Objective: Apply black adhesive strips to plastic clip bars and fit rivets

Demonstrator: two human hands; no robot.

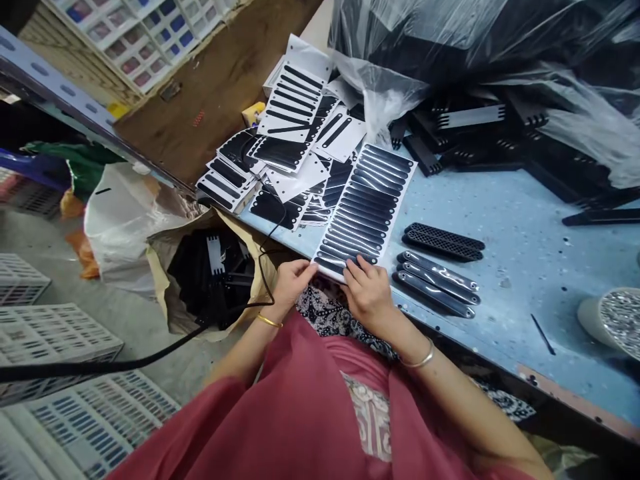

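Pale blue and scuffed, a worktable fills the right of the scene, with a concrete floor and stacked white crates to its left. A person in a red garment stands at the table's near edge, a thin bangle on each wrist.

Both hands meet at the near end of a white backing sheet lined with rows of narrow black strips; the sheet lies flat on the table, running away from the person and overhanging the edge slightly. The left hand pinches the sheet's near left corner between thumb and fingers. The right hand lies palm down on the near right end, fingers bent onto the last strips; whether it grips one cannot be made out.

Just right of the sheet lie two black perforated grilles and, nearer the person, three glossy black bars, side by side. Beyond the sheet is a loose pile of similar sheets, many partly stripped. Clear plastic bags of black parts crowd the far right. A brown paper sack holding black parts sits on the floor below the table, and a black cable trails past it.
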